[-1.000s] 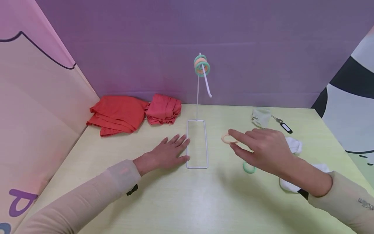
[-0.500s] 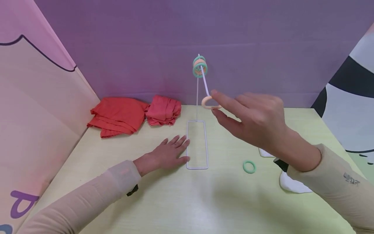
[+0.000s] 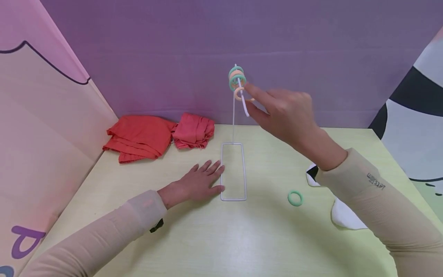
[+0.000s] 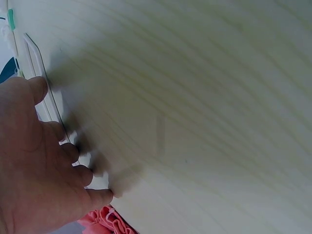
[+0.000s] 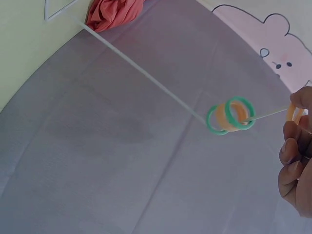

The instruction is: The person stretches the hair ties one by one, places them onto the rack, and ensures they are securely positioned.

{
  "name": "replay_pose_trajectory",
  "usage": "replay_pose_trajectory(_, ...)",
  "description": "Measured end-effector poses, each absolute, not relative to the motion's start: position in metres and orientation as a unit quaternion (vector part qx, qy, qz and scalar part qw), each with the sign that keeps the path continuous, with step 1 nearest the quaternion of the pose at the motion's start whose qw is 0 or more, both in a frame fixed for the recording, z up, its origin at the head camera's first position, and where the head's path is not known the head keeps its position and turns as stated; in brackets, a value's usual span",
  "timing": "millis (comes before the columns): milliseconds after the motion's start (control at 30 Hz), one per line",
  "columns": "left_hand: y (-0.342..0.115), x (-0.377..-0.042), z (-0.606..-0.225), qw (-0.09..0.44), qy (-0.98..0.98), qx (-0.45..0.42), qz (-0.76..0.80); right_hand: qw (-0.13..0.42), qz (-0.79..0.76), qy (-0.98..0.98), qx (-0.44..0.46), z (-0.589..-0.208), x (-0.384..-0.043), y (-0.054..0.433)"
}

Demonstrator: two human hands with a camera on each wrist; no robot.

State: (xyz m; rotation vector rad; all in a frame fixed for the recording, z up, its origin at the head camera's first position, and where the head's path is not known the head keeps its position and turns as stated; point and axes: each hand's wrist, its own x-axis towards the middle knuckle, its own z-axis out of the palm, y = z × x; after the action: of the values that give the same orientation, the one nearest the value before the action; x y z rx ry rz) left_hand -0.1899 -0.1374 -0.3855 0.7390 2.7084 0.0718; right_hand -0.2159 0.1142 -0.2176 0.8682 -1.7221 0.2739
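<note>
The right hand [image 3: 287, 115] is raised above the far half of the bench [image 3: 214, 238], pinching a peach ring [image 3: 239, 94] between thumb and forefinger on the slanted prong [image 3: 244, 100] of the white wire stand [image 3: 233, 171]. Just above it on the prong hang three more rings [image 3: 237, 77], two green with a peach one between, touching one another. In the right wrist view the peach ring is half hidden behind the fingertips [image 5: 297, 105] at the frame's edge.

The left hand [image 3: 199, 182] lies flat, fingers spread, on the bench, its fingertips against the left rail of the stand's rectangular base.

A green ring [image 3: 295, 198] lies alone on the bench to the right of the base, with bare surface all round it. Two crumpled red cloths [image 3: 155, 134] sit at the far left against the purple backdrop [image 3: 155, 57]. A white cloth [image 3: 346, 217] near the right edge is partly covered by the right sleeve [image 3: 380, 207]. The near half of the bench is open.
</note>
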Motion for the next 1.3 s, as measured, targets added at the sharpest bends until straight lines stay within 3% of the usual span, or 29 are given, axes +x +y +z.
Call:
replay_pose_trajectory(533, -0.138, -0.188, -0.386, 0.169, 0.952, 0.253, 0.023, 0.538, 0.084, -0.766, 0.341, -0.219, -0.246, 0.108)
replay_pose_trajectory(1100, -0.138, -0.187, -0.383, 0.176, 0.949, 0.261, 0.022, 0.503, 0.072, -0.801, 0.317, -0.22, -0.247, 0.109)
replay_pose_trajectory(1200, -0.138, -0.187, -0.383, 0.175, 0.949, 0.262, 0.02, 0.478, 0.08, -0.817, 0.314, -0.218, -0.234, 0.119)
replay_pose_trajectory(1300, -0.137, -0.187, -0.383, 0.176, 0.949, 0.263, 0.016, 0.397, 0.1, -0.863, 0.297, -0.219, -0.214, 0.137)
